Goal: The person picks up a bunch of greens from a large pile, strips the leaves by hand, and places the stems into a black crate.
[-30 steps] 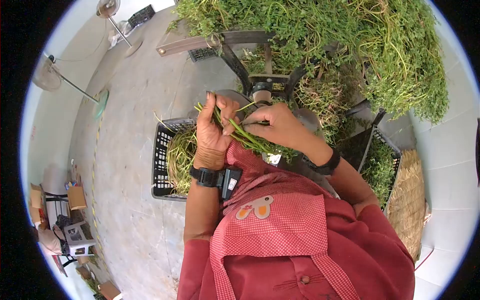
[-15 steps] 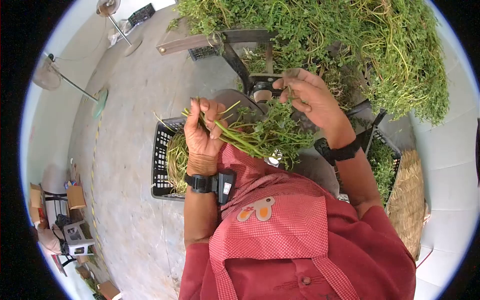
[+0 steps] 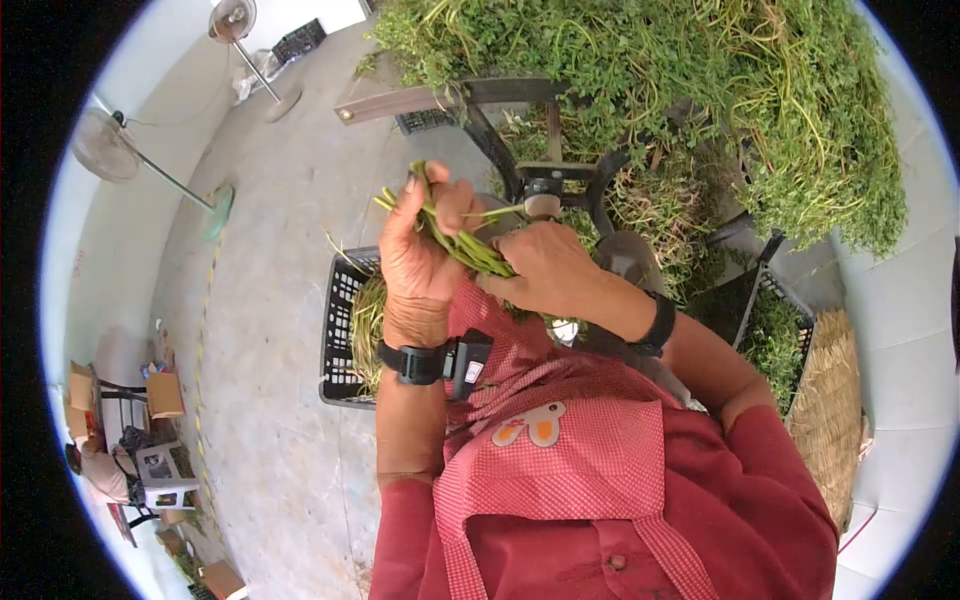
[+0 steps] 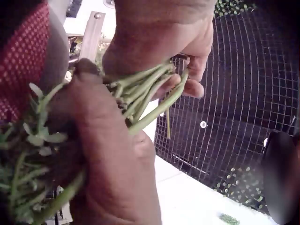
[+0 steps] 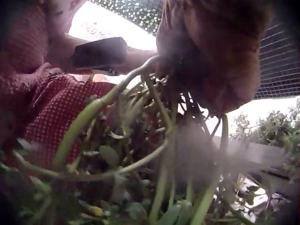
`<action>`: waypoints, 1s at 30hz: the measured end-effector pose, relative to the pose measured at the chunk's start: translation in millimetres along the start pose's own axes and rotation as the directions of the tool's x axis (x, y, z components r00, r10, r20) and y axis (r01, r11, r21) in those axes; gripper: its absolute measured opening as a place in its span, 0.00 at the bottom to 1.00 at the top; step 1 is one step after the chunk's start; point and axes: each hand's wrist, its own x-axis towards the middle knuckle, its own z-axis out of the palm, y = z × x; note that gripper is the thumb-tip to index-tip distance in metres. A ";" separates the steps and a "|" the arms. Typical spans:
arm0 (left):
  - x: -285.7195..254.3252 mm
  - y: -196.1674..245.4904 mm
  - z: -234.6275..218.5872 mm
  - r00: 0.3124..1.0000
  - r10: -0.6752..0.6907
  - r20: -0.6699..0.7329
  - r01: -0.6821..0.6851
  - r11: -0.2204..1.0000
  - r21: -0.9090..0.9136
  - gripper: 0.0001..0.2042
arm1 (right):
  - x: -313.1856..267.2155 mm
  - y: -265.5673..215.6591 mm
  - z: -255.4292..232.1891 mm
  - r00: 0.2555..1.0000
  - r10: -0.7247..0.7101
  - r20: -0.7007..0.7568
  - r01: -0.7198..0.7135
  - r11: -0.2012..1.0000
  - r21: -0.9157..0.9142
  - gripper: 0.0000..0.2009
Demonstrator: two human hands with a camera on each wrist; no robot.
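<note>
A bundle of green leafy stems [image 3: 478, 252] lies between the two hands in front of the apron. My left hand [image 3: 425, 235] holds the stems near their cut ends, thumb on one side and fingers bent over the other. Close beside it, my right hand [image 3: 555, 265] grips the bundle lower down, back of the hand facing up. In the left wrist view, several thick stem ends [image 4: 150, 89] pass between the hands. Small leaves and thinner stems [image 5: 159, 187] hang below the right hand in the right wrist view.
A black plastic crate [image 3: 335, 345] with loose stems stands left of the lap. A big heap of greens [image 3: 650, 90] lies ahead on a frame-legged table, its wooden edge [image 3: 420, 100] showing. Another crate [image 3: 775, 330] of greens and a straw mat [image 3: 830, 400] are at right.
The right hand lifted away from the stems toward the upper right, then came back to grip the bundle. The left hand shifted slightly up and right with the stems; the head view moved a little.
</note>
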 end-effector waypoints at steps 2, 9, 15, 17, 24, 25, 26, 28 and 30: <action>3.2 -10.9 8.4 0.995 0.047 -0.088 -0.042 0.998 0.054 0.18 | 0.2 1.2 -2.9 0.999 -0.020 -0.028 0.019 0.999 -0.043 0.18; -13.2 -26.5 1.4 0.986 0.154 -0.059 -0.127 0.937 0.325 0.23 | 3.8 0.6 0.8 1.000 -0.006 -0.001 0.006 0.986 -0.168 0.16; -19.3 -28.4 -10.4 0.972 0.045 -0.231 0.021 0.961 0.277 0.10 | -0.4 11.7 2.9 0.998 0.026 -0.052 -0.028 0.999 -0.026 0.16; -20.1 -25.6 -11.2 0.978 0.025 -0.208 0.037 0.956 0.290 0.08 | -1.2 30.5 -5.6 0.994 -0.021 0.111 -0.024 0.920 0.392 0.18; -20.0 -25.1 -22.5 0.981 -0.027 -0.191 0.021 0.999 -0.032 0.08 | 4.4 57.1 -8.8 0.982 0.100 -0.163 0.013 0.815 0.579 0.15; -20.2 -23.5 -24.9 0.981 -0.031 -0.193 0.026 0.999 -0.031 0.08 | 5.4 51.4 -10.7 0.977 0.066 -0.201 0.061 0.822 0.566 0.16; -20.4 -21.0 -27.7 0.986 -0.066 -0.155 0.056 0.996 -0.069 0.08 | 5.3 45.4 -13.4 0.977 0.071 -0.201 0.058 0.820 0.569 0.16; -21.4 -20.4 -31.5 0.988 -0.102 -0.116 0.090 0.990 -0.106 0.08 | 5.3 33.6 -19.4 0.996 0.051 -0.072 -0.007 0.860 0.510 0.15; -21.1 -20.7 -34.3 0.989 -0.089 -0.121 0.081 0.995 -0.064 0.10 | 7.6 42.9 -2.6 0.997 0.042 -0.072 -0.003 0.884 0.467 0.13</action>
